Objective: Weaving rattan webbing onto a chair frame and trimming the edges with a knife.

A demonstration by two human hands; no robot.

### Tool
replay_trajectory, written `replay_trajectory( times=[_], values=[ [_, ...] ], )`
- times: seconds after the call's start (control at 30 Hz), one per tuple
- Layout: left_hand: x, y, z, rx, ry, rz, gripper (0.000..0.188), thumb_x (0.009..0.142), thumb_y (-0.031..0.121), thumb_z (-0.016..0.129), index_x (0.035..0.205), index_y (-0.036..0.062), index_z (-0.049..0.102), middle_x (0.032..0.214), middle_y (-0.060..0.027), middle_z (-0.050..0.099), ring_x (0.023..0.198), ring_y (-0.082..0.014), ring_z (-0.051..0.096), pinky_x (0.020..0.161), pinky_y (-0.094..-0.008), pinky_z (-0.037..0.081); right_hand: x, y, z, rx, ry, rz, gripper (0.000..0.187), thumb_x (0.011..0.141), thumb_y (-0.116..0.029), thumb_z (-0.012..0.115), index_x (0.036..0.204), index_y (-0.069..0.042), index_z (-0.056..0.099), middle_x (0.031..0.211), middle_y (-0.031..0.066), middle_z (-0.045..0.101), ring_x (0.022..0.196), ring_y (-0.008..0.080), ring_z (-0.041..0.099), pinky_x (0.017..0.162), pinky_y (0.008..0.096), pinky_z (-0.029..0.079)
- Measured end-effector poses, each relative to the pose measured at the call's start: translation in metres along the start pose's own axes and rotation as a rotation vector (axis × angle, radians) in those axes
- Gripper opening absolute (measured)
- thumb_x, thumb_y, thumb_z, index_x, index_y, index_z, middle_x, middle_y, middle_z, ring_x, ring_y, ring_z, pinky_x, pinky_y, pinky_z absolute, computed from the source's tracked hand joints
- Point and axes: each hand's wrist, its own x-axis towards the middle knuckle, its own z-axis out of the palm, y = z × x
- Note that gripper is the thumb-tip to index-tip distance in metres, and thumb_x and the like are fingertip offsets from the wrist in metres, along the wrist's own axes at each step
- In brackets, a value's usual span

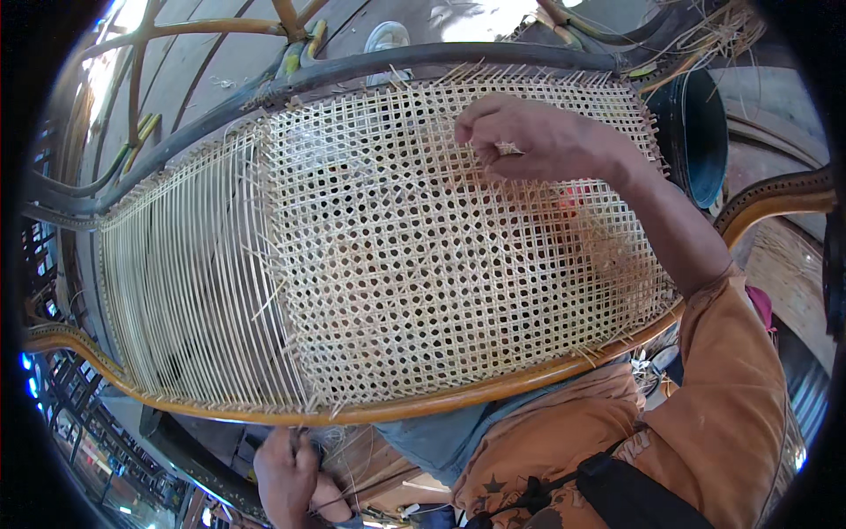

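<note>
A curved wooden seat frame [423,411] spans the view in front of me, strung with a woven cane panel [414,264] in an open holed pattern. Over the far right part of the weave hovers my right hand [529,139], its fingers curled in; whatever they pinch is too small to make out. My left hand [286,472] is below the frame's near rail, left of the middle, fingers bent up toward the rail. A small dark bit shows at its fingertips, its kind unclear. Parallel cane strands [194,291] run without cross weave on the left section.
Short cane ends stick out along the panel's edges. A dark bucket [705,137] stands at the far right, below a tangle of loose cane strips [727,35]. A pale round container [388,40] sits behind the far rail. Other bent poles [207,28] lie at the far left.
</note>
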Motion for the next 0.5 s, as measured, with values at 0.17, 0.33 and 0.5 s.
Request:
replay_trajectory(
  times=[0.17, 0.33, 0.5],
  values=[
    [-0.031, -0.004, -0.02, -0.178, -0.087, -0.132, 0.014, 0.084, 0.011, 0.049, 0.08, -0.0027, 0.051, 0.071, -0.0214, 0.048, 0.063, -0.0367, 0.046, 0.059, -0.0411, 0.04, 0.009, -0.006, 0.017, -0.116, -0.171, 0.112, 0.01, 0.079, -0.004, 0.064, 0.085, -0.004, 0.057, 0.103, 0.0061, 0.058, 0.093, 0.0232, 0.061, 0.079, 0.0334, 0.052],
    [-0.04, -0.012, -0.022, -0.23, 0.0, -0.197, 0.016, 0.084, 0.011, 0.049, 0.077, -0.0029, 0.048, 0.068, -0.023, 0.045, 0.06, -0.0382, 0.042, 0.058, -0.0425, 0.038, 0.012, -0.011, 0.019, -0.206, -0.21, 0.104, 0.009, 0.079, -0.003, 0.064, 0.087, -0.004, 0.059, 0.104, 0.0066, 0.058, 0.092, 0.0226, 0.061, 0.077, 0.0324, 0.053],
    [-0.057, -0.026, -0.022, -0.123, 0.026, -0.165, 0.018, 0.085, 0.011, 0.047, 0.074, -0.003, 0.047, 0.069, -0.0235, 0.045, 0.064, -0.0409, 0.045, 0.06, -0.0448, 0.038, 0.015, -0.014, 0.016, -0.255, -0.234, 0.099, 0.008, 0.078, -0.002, 0.064, 0.085, -0.003, 0.061, 0.104, 0.0067, 0.058, 0.091, 0.022, 0.061, 0.077, 0.0322, 0.053]
  ],
)
